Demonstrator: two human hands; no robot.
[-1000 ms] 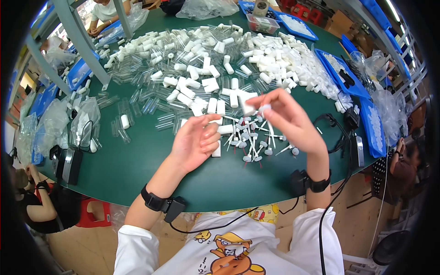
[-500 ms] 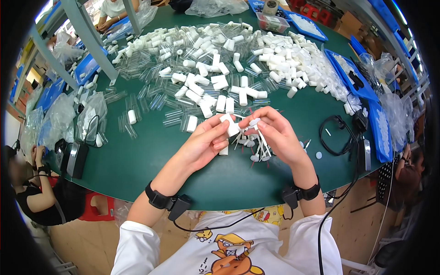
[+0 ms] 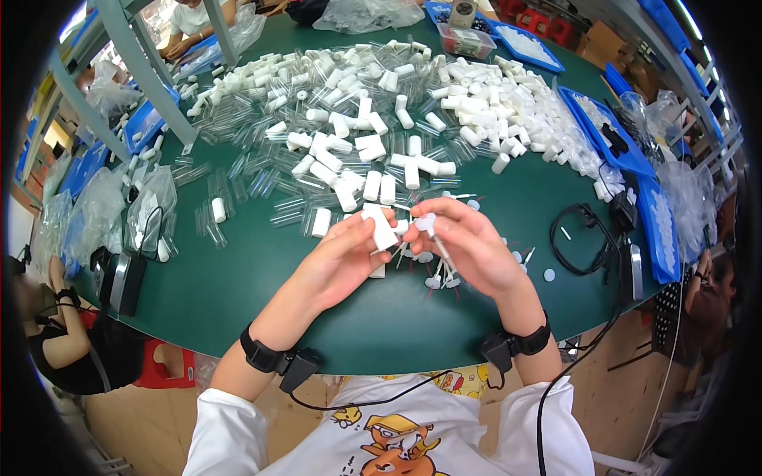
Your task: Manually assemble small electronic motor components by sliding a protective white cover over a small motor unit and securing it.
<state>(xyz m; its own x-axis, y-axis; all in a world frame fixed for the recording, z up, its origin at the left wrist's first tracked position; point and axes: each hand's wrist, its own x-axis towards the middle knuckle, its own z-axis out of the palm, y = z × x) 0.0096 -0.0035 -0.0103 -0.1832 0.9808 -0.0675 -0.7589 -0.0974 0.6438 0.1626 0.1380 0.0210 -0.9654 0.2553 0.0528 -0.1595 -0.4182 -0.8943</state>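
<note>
My left hand (image 3: 340, 258) is closed on a white cylindrical cap (image 3: 380, 230), gripped between thumb and fingers and tilted. Close beside it, my right hand (image 3: 476, 250) pinches a thin white stick with a pale round disc (image 3: 426, 223) at its top. A small white piece (image 3: 401, 227) shows between the two hands; which hand holds it, I cannot tell. Under my right hand lie several more white sticks with pale discs (image 3: 432, 282) and fine reddish threads. Beyond my hands spreads a heap of white caps (image 3: 371, 186) and clear tubes (image 3: 292, 211).
On the green table (image 3: 238, 293), a black cable (image 3: 586, 252) lies coiled at the right, near blue trays (image 3: 657, 226) of white parts. A clear tub (image 3: 467, 41) stands at the back. Plastic bags (image 3: 151, 206) and a grey metal frame (image 3: 165, 115) occupy the left. Other people sit around.
The white cap in my left hand has tipped to a steeper slant. Both hands sit slightly further left in the picture, and the whole scene has shifted a little with them.
</note>
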